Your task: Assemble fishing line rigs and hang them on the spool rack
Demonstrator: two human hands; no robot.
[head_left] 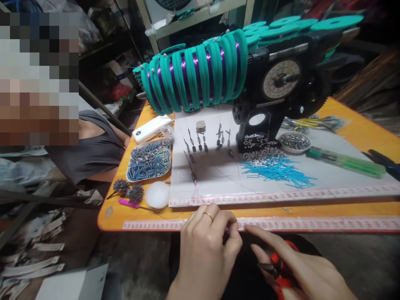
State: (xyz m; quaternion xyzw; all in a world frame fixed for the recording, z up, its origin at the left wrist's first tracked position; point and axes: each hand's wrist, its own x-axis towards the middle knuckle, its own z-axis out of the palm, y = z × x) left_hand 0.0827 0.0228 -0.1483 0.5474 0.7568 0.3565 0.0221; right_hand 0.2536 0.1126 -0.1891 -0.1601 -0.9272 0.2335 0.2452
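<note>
Red-handled pliers | in right hand, fingers parted | left hand pinched, contents unclear

Small, cluttered workshop
Geared black machine at two o'clock, purple-wound teal spools at twelve, tray of small parts at nine on an orange bench, red-handled tool at five.

Matt, foam-like teal spools at twelve o'clock carry glossy purple line. At five, the pliers pair dark metal with smooth red plastic-looking grips. Three o'clock shows a translucent green plastic cutter — shiny; eight, a smooth white plastic-looking dish. Grey cloth top at nine: matt.
</note>
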